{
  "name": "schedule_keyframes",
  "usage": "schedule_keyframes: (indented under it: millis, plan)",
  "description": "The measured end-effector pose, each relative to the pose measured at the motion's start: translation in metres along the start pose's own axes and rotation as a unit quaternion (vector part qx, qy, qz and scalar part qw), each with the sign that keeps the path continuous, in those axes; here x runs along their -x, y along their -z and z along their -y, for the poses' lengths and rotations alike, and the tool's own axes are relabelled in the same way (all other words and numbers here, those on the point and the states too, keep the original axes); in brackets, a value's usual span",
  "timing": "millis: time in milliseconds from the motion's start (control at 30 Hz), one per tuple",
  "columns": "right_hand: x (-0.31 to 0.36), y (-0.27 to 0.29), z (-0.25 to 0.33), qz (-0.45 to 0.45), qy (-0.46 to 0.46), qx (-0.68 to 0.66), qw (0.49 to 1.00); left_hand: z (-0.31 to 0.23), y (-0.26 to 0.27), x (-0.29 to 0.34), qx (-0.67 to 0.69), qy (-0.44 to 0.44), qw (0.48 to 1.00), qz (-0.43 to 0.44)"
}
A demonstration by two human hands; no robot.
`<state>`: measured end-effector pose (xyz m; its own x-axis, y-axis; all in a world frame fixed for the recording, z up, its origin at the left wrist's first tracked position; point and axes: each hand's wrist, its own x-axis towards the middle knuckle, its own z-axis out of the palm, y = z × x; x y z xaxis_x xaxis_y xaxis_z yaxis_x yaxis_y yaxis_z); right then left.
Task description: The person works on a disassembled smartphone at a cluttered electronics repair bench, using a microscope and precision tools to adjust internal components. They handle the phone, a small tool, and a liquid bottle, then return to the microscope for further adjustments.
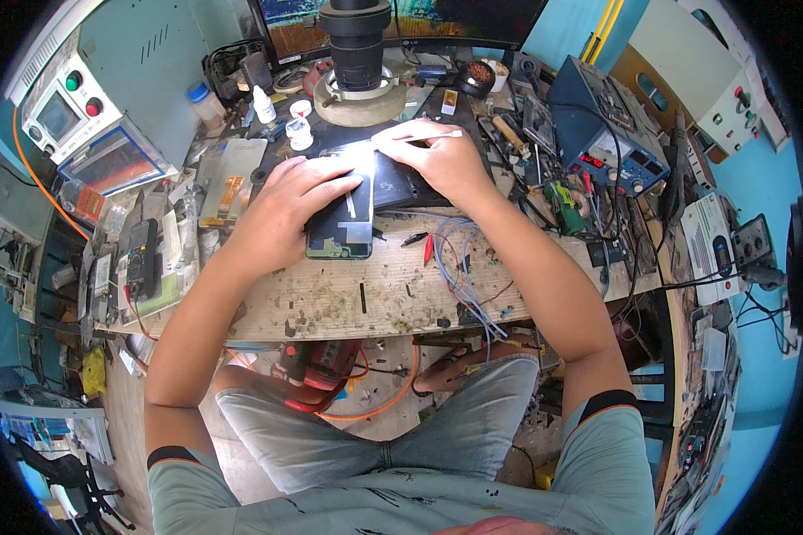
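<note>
A dark phone panel point(340, 234), with a greenish lower end and a pale strip on its face, lies at the middle of the workbench. My left hand point(287, 207) is closed over its left side, thumb and fingers across the face, holding it. My right hand point(442, 160) pinches a thin white pen-like tool point(435, 135); its working end is at the panel's bright far end, where glare hides the detail. Under my right wrist lies a flat black plate point(400, 183), partly beneath the panel.
A microscope stand point(359, 98) rises just beyond my hands. White bottles point(263, 105) stand at its left. Loose tools point(509, 134) and a blue power supply point(611, 134) crowd the right. Thin cables with a red clip point(429, 248) lie near my right forearm.
</note>
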<state>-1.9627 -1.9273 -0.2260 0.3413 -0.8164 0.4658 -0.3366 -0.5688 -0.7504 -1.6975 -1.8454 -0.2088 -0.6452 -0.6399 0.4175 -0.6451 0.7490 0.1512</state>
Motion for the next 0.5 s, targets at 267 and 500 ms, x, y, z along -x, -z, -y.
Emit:
schedule_keyframes:
  millis: [267, 500]
  plan:
    - [-0.003, -0.005, -0.001, -0.008, -0.036, -0.049, 0.998, 0.000, 0.000, 0.001, -0.007, 0.012, 1.000, 0.005]
    - [-0.008, 0.006, -0.004, -0.103, 0.002, -0.039, 0.994, -0.003, 0.001, -0.006, -0.003, -0.007, 1.000, -0.004]
